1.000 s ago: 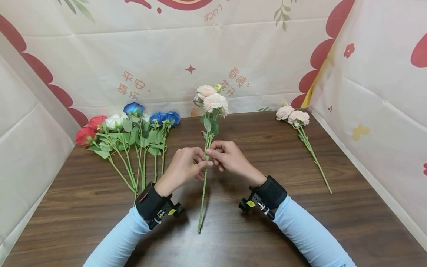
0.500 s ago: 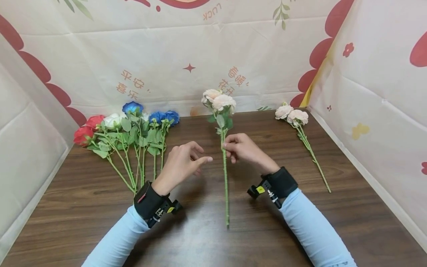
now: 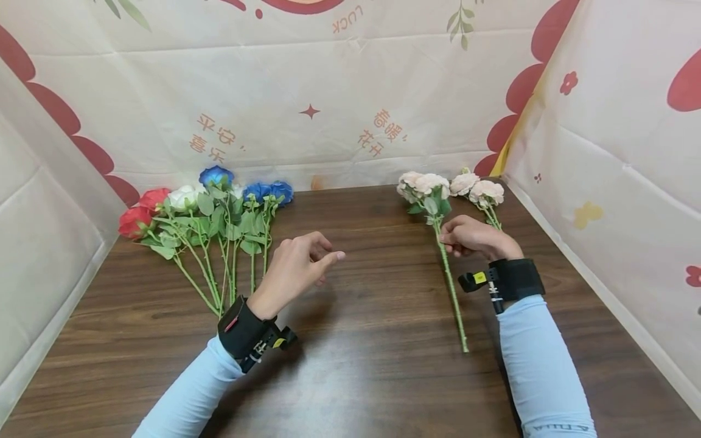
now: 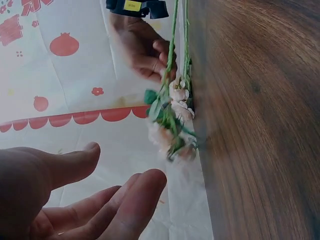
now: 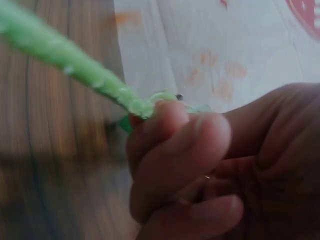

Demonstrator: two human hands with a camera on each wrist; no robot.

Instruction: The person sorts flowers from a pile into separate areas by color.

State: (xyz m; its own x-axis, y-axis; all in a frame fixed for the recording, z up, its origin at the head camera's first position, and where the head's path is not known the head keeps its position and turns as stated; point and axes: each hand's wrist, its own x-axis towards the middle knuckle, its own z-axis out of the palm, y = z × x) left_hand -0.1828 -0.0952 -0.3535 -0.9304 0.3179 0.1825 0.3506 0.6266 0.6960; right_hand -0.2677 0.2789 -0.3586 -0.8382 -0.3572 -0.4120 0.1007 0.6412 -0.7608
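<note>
My right hand [image 3: 473, 236] pinches the green stem of a pale pink artificial flower [image 3: 431, 184] high up, just below its leaves. The bloom end points to the back and the stem slants toward the front. In the right wrist view, fingers curl round the thorny stem [image 5: 75, 65]. Just right of it, another pale pink flower [image 3: 486, 192] lies on the table, its lower stem hidden behind my right hand. My left hand [image 3: 296, 264] hovers over the middle of the table with nothing in it; the left wrist view shows its thumb [image 4: 75, 162] and fingers apart.
On the left of the brown wooden table [image 3: 350, 377] lie several artificial roses: red [image 3: 136, 222], white [image 3: 185, 199] and blue [image 3: 216, 176], stems toward the front. A printed cloth [image 3: 328, 73] hangs behind the table and along both sides.
Both hands were at the pink flower's stem; the left hand has let go and stays near the middle. The right hand has carried the flower right, beside the other pink flower.
</note>
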